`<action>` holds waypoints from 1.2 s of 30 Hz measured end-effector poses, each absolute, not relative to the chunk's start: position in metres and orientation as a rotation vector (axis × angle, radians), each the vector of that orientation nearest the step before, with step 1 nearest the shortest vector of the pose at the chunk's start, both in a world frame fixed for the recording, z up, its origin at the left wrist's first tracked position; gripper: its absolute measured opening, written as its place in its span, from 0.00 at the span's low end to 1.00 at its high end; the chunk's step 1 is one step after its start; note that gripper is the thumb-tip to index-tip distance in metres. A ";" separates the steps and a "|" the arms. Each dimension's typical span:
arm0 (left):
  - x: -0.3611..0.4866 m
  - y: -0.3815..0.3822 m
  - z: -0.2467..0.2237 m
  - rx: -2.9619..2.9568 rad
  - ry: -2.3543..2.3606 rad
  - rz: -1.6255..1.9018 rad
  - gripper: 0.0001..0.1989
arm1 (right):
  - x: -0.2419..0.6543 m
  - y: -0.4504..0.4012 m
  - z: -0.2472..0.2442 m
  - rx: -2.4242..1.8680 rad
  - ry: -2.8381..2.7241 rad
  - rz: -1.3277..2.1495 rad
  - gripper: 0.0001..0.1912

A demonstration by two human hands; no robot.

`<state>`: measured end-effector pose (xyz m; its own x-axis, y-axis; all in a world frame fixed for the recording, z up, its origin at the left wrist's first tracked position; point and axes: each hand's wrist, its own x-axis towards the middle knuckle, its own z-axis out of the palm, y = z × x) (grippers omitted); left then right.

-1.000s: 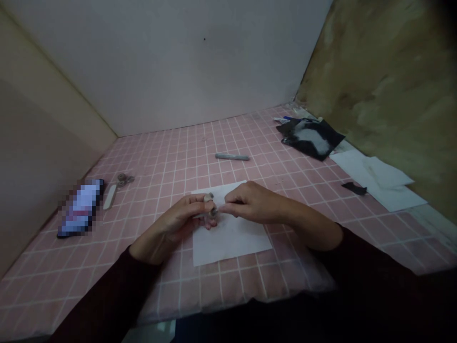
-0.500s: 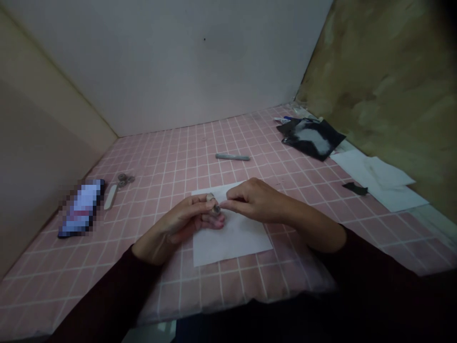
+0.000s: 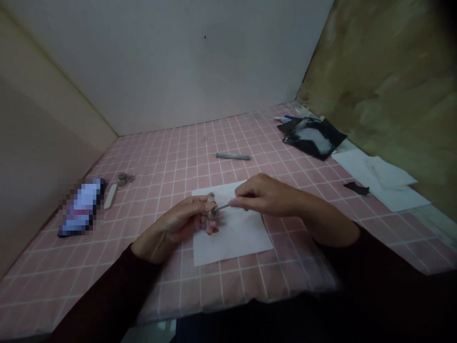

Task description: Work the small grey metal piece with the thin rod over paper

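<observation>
Over a white sheet of paper (image 3: 235, 238), my left hand (image 3: 189, 212) is closed around a small greyish-beige rounded piece (image 3: 211, 213) with a round opening at its near end. What it is made of I cannot tell. My right hand (image 3: 259, 193) pinches a thin grey stick-like tool (image 3: 223, 206), whose far part comes out between thumb and fingers. The tool's tip reaches the rounded piece near its opening; whether it goes inside is too small to see. The rest of the tool is hidden in my right fingers.
On the pink checked tablecloth (image 3: 164, 162), a grey rod (image 3: 233, 156) lies beyond the paper. At left are a phone (image 3: 84, 205), a pale flat stick (image 3: 111, 196) and small grey rolled pieces (image 3: 124, 179). At right lie dark sheets (image 3: 321, 143), white papers (image 3: 385, 178) and a dark scrap (image 3: 357, 188).
My right hand has drawn slightly right and up, and more of the thin tool now shows. My left hand has turned the rounded piece a little, its fingers curling lower.
</observation>
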<state>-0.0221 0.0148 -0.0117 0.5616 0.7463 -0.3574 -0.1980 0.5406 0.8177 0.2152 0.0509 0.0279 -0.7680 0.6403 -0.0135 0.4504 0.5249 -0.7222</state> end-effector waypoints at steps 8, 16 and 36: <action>-0.020 0.014 -0.007 0.828 0.794 0.681 0.08 | 0.216 0.055 0.025 -0.960 -2.509 1.164 0.21; -0.020 0.014 -0.007 0.855 0.788 0.706 0.08 | 0.213 0.054 0.025 -0.990 -2.505 1.186 0.21; -0.021 0.014 -0.009 0.859 0.776 0.825 0.10 | 0.213 0.055 0.026 -1.156 -2.439 1.258 0.21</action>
